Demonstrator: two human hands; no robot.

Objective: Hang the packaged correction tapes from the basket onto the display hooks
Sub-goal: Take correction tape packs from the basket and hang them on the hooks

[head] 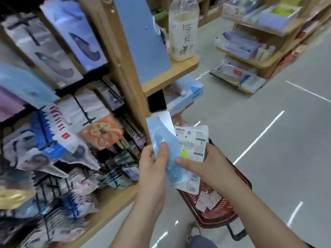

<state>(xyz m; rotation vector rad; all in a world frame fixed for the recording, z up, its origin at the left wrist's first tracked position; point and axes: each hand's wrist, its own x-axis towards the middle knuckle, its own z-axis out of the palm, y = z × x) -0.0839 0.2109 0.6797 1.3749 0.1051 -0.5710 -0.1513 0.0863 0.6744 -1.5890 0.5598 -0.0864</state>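
Observation:
My left hand (154, 163) grips a blue correction tape pack (162, 133) upright, thumb across its front. My right hand (206, 165) holds a second pack (194, 142) with its white printed back facing me, thumb touching the blue pack's lower edge. Both packs overlap in front of my chest. Below them a red basket (225, 210) sits on the floor with a few small packets (207, 199) inside. Black display hooks (84, 111) full of hanging packs cover the wooden rack on my left.
A wooden upright (125, 68) separates the hooks from a shelf (172, 72) carrying a large bottle (182, 29) and a blue board. Another stocked wooden shelf unit (254, 51) stands across the grey floor aisle at the right. My shoe shows near the basket.

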